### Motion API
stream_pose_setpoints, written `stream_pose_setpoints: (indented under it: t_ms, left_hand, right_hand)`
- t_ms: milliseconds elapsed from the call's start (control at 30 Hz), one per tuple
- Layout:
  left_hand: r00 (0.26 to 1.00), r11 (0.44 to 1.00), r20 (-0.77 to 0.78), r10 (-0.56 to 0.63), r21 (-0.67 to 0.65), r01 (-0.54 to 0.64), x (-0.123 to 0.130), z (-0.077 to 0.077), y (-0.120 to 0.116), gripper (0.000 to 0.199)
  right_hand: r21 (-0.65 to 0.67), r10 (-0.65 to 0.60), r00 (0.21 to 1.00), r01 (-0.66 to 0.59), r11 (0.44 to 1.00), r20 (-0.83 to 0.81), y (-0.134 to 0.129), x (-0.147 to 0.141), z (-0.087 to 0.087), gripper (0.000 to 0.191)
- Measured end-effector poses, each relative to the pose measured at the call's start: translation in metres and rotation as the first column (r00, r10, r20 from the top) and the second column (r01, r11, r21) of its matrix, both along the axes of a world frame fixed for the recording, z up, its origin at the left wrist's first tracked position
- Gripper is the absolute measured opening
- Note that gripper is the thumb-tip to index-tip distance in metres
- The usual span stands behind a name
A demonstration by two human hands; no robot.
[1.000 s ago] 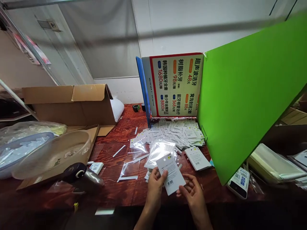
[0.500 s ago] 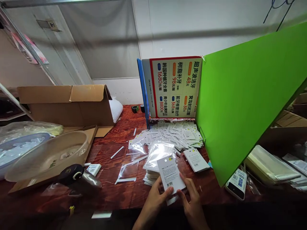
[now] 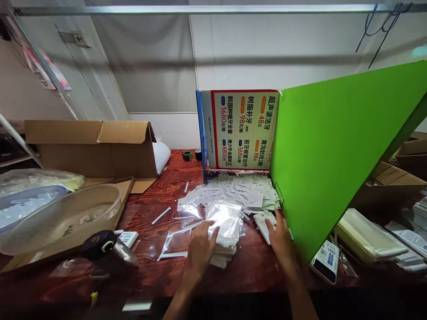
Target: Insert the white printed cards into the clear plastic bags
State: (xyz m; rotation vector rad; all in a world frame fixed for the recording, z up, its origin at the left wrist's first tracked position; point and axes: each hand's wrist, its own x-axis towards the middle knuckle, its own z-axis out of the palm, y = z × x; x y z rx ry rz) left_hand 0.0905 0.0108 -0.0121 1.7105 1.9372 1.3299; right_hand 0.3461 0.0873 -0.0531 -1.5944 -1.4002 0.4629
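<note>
My left hand (image 3: 201, 244) rests at the left edge of a stack of clear plastic sleeves (image 3: 224, 222), its fingers apart. White cards lie under the sleeves. On the right, my right hand (image 3: 279, 233) reaches over a small stack of white cards (image 3: 264, 224), fingers spread and touching its top and right side; whether it grips the stack is hard to see. Behind both hands spreads a loose pile of white printed cards (image 3: 240, 189). Left of my left hand lies a clear bag with white strips (image 3: 176, 244).
A green board (image 3: 333, 146) stands at the right, beside a phone (image 3: 327, 261) and a bundle of clear bags (image 3: 368, 233). At the left are a steel flask (image 3: 111, 253), a shallow plastic basin (image 3: 110, 195) and a cardboard box (image 3: 126, 155).
The card held between both hands is out of them. My left hand has moved left and up to the sleeves; my right hand has moved up and right to the small card stack. The view has shifted.
</note>
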Motion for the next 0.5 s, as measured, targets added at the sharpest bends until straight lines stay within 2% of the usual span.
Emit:
stream_pose_setpoints:
  t_ms: [67,100,233,333,433,500]
  left_hand:
    - [0.994,0.997,-0.068,0.081,0.018,-0.08,-0.017,-0.01,0.01,0.027]
    - [0.994,0.996,-0.055,0.093,-0.005,-0.094,-0.025,-0.015,0.014,0.028]
    - [0.99,0.988,0.11,0.088,-0.139,-0.072,-0.043,-0.032,0.021,0.034]
    - [0.967,0.982,0.222,0.125,-0.167,-0.088,-0.047,-0.036,0.022,0.039]
    - [0.898,0.982,0.412,0.157,-0.162,-0.097,-0.048,-0.036,0.022,0.044]
    - [0.861,0.984,0.483,0.156,-0.153,-0.092,-0.048,-0.036,0.021,0.043]
  right_hand:
    - [-0.043,-0.079,0.989,0.085,0.995,0.124,-0.004,0.014,-0.01,0.071]
    - [-0.066,-0.103,0.978,0.116,0.991,0.18,-0.009,0.02,-0.017,0.068]
    - [-0.139,-0.122,0.934,0.177,0.974,0.335,-0.029,0.032,-0.042,0.05]
    - [-0.154,-0.123,0.917,0.194,0.969,0.379,-0.03,0.034,-0.05,0.046]
    - [-0.152,-0.142,0.918,0.211,0.966,0.37,-0.023,0.034,-0.051,0.043]
    - [-0.145,-0.166,0.928,0.224,0.964,0.334,-0.019,0.034,-0.05,0.042]
